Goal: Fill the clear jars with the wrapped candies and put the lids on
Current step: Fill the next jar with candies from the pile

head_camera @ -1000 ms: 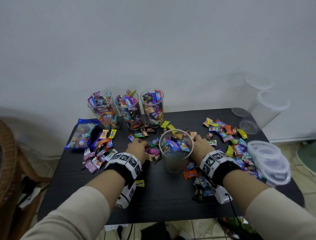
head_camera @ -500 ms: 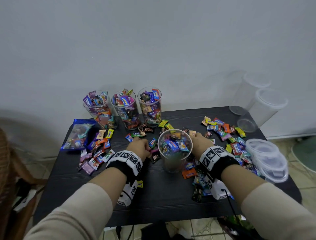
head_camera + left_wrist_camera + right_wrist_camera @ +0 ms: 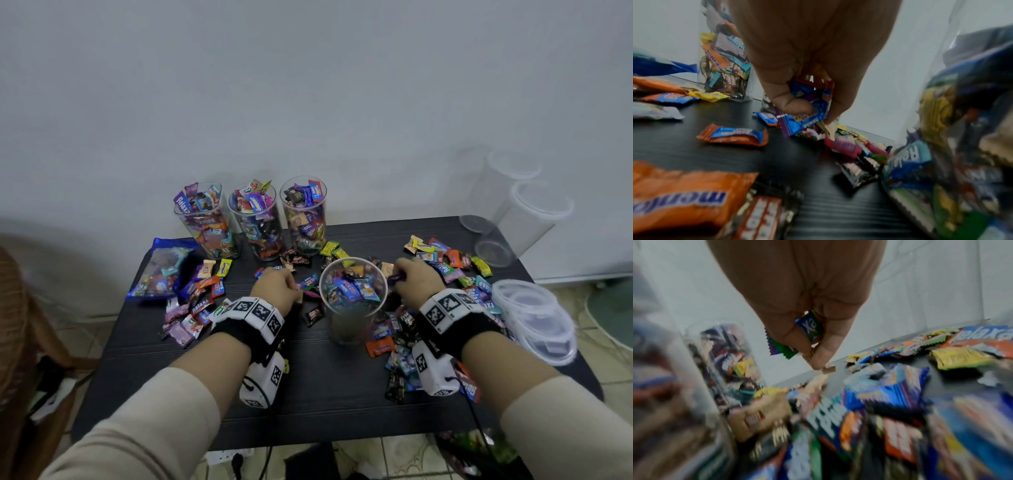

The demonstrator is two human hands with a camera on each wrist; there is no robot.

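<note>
A clear jar, part full of wrapped candies, stands mid-table between my hands. My left hand is just left of it and grips a bunch of candies, blue wrappers showing. Just right of the rim, my right hand pinches a few candies, one blue and green, one purple. Three full jars stand in a row at the back. Loose candies lie left and right of the jar. A stack of clear lids sits at the right edge.
A blue candy bag lies at the back left of the black table. Empty clear jars lie on their sides at the back right corner. A wicker chair stands at the left. The wall is close behind the table.
Both hands have lifted slightly from the table with candies in their fingers; the right hand has come up near the jar's rim. The jar has not moved.
</note>
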